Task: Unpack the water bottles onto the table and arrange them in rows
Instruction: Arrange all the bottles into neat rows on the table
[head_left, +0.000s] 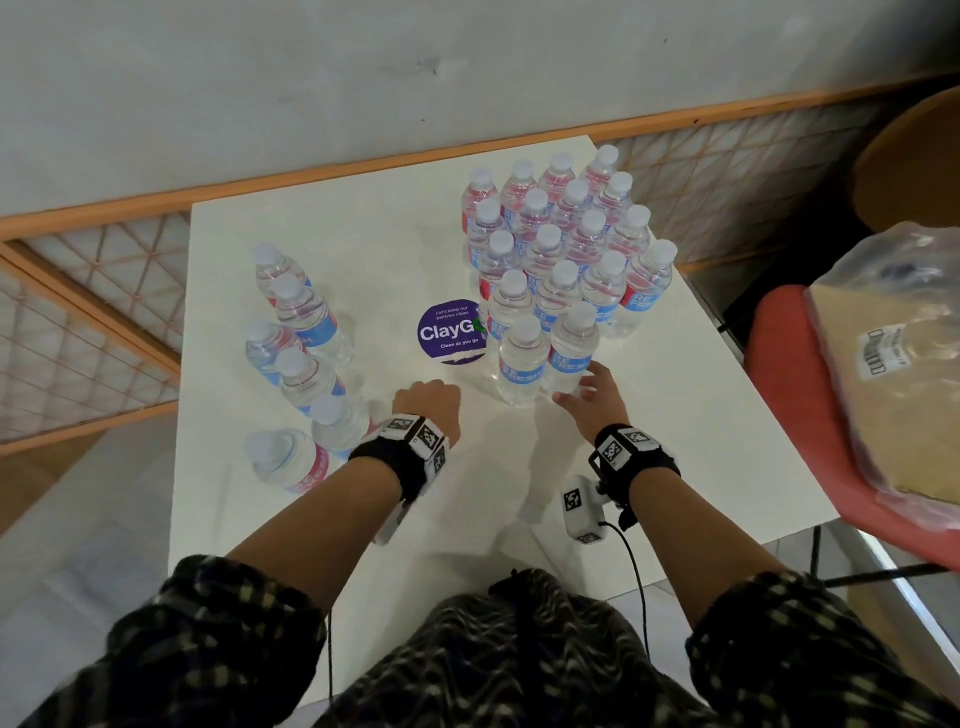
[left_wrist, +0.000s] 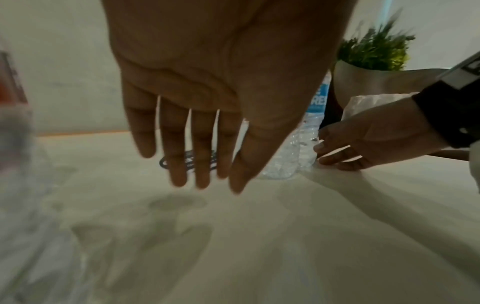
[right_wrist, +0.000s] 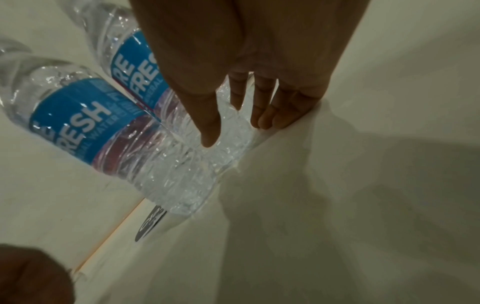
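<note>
The table (head_left: 395, 249) carried two groups of bottles. The block (head_left: 561, 244), standing in tight rows toward the far right corner, was nearly built; its nearest row held only two bottles. A loose line (head_left: 304, 343) of six more stood along the left edge, all upright as far as could be told. The pack wrapper (head_left: 893, 332), apparently emptied, lay on a red chair (head_left: 779, 364) to the right.

The right hand (head_left: 592, 395) lay spread at the base of the near-right bottle (head_left: 571, 345), thumb and fingers either side of it and lightly touching, without a closed grip. The left hand (head_left: 428, 402) hovered over bare table, fingers straight, holding nothing.

The step in hand was judged to be squaring that front row. It would be done best by nudging low on the base, where a tall light bottle slides and does not tip, until it met its neighbour (head_left: 522, 364) and lined up with the column behind; the left-edge bottles could then fill the row.

Labels read "REFRESH" in white on blue with a red panel, with "MINERAL WATER" beneath, partly blurred. A purple sticker (head_left: 449, 332) read "ClayGo", "Clean as you go" and "Let's keep our pantries clean".
</note>
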